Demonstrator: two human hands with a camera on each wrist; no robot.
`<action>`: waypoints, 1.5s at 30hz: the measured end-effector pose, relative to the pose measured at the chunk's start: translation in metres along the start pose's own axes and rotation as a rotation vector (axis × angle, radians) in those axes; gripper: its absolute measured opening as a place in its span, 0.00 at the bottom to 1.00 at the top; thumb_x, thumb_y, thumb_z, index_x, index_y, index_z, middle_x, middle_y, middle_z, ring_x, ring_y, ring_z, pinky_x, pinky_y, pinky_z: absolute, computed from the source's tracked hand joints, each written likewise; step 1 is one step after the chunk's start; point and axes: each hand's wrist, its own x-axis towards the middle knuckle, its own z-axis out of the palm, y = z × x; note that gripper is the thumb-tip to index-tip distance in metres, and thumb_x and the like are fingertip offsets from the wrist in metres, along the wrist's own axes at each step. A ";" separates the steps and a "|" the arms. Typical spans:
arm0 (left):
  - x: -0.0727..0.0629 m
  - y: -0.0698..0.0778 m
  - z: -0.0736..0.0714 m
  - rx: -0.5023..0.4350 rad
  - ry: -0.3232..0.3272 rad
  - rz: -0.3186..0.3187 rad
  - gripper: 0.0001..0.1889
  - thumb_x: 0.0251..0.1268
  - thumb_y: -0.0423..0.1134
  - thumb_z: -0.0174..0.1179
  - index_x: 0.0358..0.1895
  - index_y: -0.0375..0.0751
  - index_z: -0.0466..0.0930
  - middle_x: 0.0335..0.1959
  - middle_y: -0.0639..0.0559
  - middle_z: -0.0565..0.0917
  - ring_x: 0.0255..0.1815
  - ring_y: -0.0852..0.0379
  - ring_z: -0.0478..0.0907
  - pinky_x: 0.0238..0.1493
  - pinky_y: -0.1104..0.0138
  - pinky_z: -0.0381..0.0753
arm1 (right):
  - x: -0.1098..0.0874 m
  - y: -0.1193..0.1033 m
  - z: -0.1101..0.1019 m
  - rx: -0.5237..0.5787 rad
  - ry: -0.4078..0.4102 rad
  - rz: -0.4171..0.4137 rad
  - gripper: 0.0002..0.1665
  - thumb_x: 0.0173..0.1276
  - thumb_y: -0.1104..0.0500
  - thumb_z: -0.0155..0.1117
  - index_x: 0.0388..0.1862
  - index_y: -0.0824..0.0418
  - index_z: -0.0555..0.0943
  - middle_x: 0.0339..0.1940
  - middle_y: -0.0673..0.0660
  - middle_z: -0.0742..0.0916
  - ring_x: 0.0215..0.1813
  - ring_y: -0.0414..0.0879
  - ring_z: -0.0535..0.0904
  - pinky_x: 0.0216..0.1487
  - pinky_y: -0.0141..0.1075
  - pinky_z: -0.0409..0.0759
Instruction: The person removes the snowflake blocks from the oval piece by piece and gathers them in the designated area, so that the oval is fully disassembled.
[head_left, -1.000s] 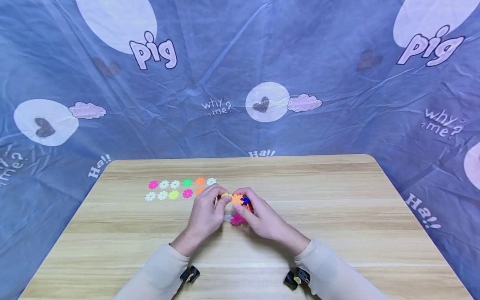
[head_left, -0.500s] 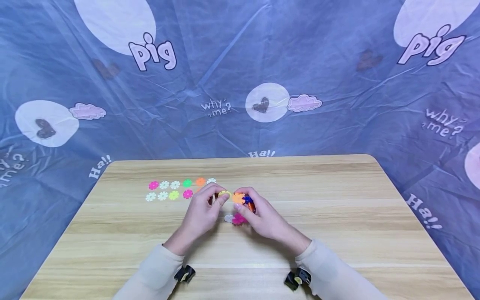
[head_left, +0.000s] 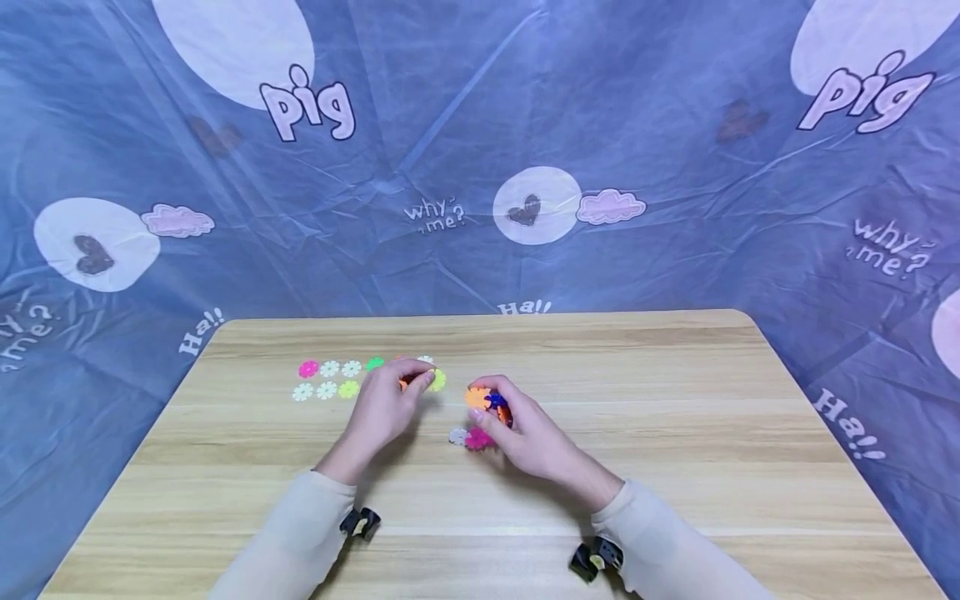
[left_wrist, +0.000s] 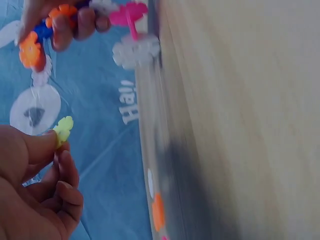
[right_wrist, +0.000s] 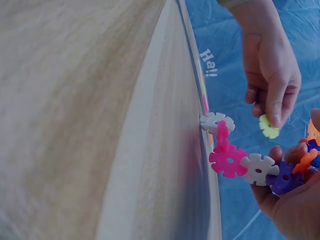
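Blue printed cloth [head_left: 442, 100], lettered "pig", "why me?" and "Ha!!", hangs behind the far edge of a wood-grain table [head_left: 660, 400].

Item: left hand [head_left: 384, 407], left of the table's middle, pinching one notched yellow disc [head_left: 438, 381] between thumb and forefinger. The disc projects past the fingertips on the side facing the other hand, and is well apart from the chain.

Item: right hand [head_left: 534, 437], near the table's middle, fingers curled round a chain of interlocked notched discs. An orange end disc [head_left: 477, 397] stands out at thumb and forefinger; a blue disc [head_left: 495, 401] adjoins it. Beyond the hand, the right wrist view shows a purple disc [right_wrist: 285, 177], a white disc [right_wrist: 258, 170], two pink discs [right_wrist: 228, 161] and a white end disc [right_wrist: 217, 122]. Whether that end touches the wood cannot be told.

Item: loose flat discs in two rows, toward the far left corner. Far row, from the left: pink disc [head_left: 308, 368], two white ones, green disc [head_left: 374, 364], an orange one mostly hidden, white. Near row: two white, one yellow, the remainder covered by the left hand.

Item: pale sleeves [head_left: 667, 533], a black device [head_left: 360, 523] at each wrist.
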 end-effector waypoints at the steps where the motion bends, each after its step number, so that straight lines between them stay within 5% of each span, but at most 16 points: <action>1: 0.002 -0.002 -0.001 0.006 -0.004 -0.025 0.07 0.75 0.35 0.68 0.48 0.40 0.92 0.43 0.46 0.93 0.42 0.50 0.86 0.45 0.57 0.84 | 0.000 0.000 0.000 0.001 -0.001 0.000 0.22 0.85 0.54 0.61 0.72 0.57 0.74 0.50 0.57 0.86 0.46 0.42 0.84 0.55 0.35 0.85; 6: 0.010 -0.010 -0.003 0.039 -0.029 -0.093 0.08 0.74 0.34 0.68 0.50 0.38 0.91 0.42 0.44 0.93 0.43 0.48 0.88 0.51 0.52 0.87 | 0.000 0.000 0.001 0.003 -0.004 0.010 0.23 0.84 0.54 0.61 0.72 0.57 0.74 0.51 0.57 0.85 0.46 0.42 0.83 0.54 0.34 0.85; 21: 0.023 -0.029 -0.003 0.075 -0.093 -0.130 0.07 0.72 0.31 0.69 0.49 0.38 0.91 0.41 0.45 0.93 0.40 0.50 0.87 0.51 0.52 0.87 | 0.000 0.002 0.002 0.011 -0.009 0.022 0.22 0.84 0.54 0.62 0.72 0.57 0.74 0.50 0.58 0.85 0.45 0.43 0.82 0.51 0.34 0.85; 33: 0.040 -0.039 0.002 0.135 -0.225 -0.189 0.06 0.73 0.34 0.69 0.48 0.39 0.91 0.41 0.46 0.91 0.43 0.50 0.86 0.57 0.51 0.85 | 0.000 0.004 0.004 0.022 -0.014 0.015 0.22 0.84 0.55 0.62 0.71 0.57 0.74 0.49 0.58 0.84 0.44 0.43 0.82 0.48 0.33 0.84; 45: 0.046 -0.042 0.004 0.256 -0.250 -0.164 0.05 0.69 0.37 0.71 0.43 0.41 0.91 0.38 0.49 0.89 0.42 0.50 0.83 0.54 0.51 0.82 | 0.000 0.003 0.004 0.013 -0.008 -0.001 0.21 0.84 0.55 0.62 0.70 0.58 0.74 0.49 0.58 0.85 0.44 0.42 0.81 0.49 0.33 0.83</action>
